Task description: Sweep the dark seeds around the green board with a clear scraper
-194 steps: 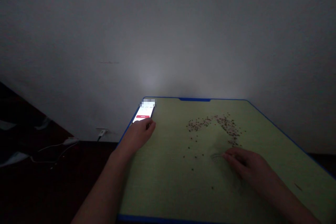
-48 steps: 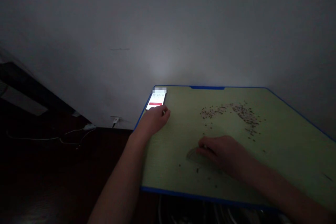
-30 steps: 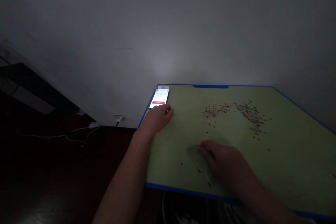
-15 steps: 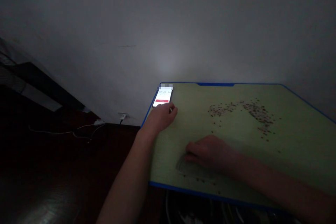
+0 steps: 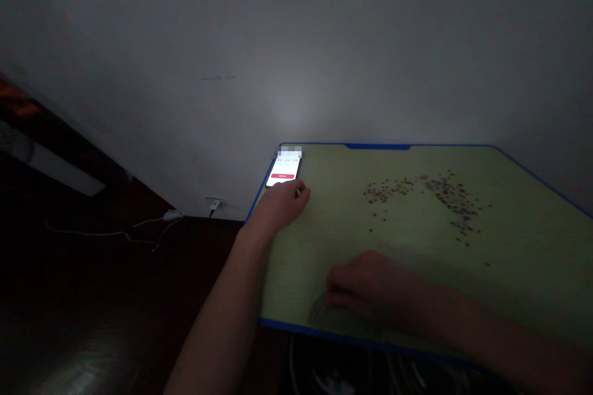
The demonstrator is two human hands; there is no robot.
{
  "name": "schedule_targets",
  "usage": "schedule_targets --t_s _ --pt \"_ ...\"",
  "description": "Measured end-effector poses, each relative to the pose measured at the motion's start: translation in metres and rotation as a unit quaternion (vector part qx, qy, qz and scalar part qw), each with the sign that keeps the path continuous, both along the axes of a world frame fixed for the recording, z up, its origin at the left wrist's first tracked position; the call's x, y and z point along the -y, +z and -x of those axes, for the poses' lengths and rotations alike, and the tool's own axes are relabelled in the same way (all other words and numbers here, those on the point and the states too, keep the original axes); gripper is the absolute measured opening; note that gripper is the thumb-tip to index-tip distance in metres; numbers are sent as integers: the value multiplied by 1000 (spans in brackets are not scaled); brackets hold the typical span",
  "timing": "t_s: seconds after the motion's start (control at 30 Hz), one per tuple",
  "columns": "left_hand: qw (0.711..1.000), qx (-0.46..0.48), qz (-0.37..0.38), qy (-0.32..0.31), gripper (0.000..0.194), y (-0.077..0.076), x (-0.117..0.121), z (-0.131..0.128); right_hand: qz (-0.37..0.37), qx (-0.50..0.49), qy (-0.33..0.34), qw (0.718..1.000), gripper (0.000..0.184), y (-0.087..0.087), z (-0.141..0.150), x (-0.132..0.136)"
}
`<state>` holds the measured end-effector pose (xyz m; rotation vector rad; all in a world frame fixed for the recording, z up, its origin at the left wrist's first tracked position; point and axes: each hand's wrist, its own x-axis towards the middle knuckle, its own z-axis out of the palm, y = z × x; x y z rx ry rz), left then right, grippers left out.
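Note:
A green table (image 5: 523, 253) with a blue rim fills the right half of the dim head view. My left hand (image 5: 280, 207) rests with curled fingers at the near end of a lit phone (image 5: 285, 168) lying at the table's far left corner. My right hand (image 5: 368, 287) lies palm down near the front edge, fingers pressed on a clear round object (image 5: 327, 316) that looks like a lid or shallow dish. A scatter of small dark seeds (image 5: 435, 194) lies beyond it toward the far right.
A pale wall (image 5: 296, 43) stands right behind the table. On the dark floor at left, a wall socket (image 5: 214, 203) and white cables (image 5: 106, 231) show. More cables hang under the table's front edge (image 5: 324, 376).
My right hand has dragged the clear object from the table's middle leftward and toward the front edge. My left hand has stayed by the phone. The view has shifted left.

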<state>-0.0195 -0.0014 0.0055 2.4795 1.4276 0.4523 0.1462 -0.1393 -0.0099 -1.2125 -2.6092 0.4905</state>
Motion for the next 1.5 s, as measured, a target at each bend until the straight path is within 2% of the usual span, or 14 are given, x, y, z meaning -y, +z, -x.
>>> schedule_targets --t_s 0.17,0.33,0.63,0.77,0.93,1.03,1.17,1.3,1.5 --pt "1000 -3 9 9 33 -1 0 0 28 -35 -70 997 18 -1 -19 5" --pt "1000 1 14 8 32 1 0 -1 48 -37 -152 986 19 -8 -42 20" --pt "1000 5 15 5 32 1 -2 0 17 -52 -126 991 15 -11 -16 25" --pt "999 -1 32 15 33 3 -3 -1 -28 -27 -186 982 16 -9 -8 14" --pt "998 -13 60 18 36 11 -2 -1 -67 70 -244 965 21 2 -11 -11" --pt "997 -13 75 12 38 15 -1 -1 -65 113 -299 945 24 5 -33 -24" --pt "996 -18 85 15 39 17 -2 -1 -82 142 -382 910 27 0 -87 -33" --pt "995 -23 92 18 40 17 -4 -1 -98 139 -444 880 28 -4 -142 -39" --pt "993 -14 112 26 41 17 -5 -2 -103 94 -500 855 30 0 -198 -42"
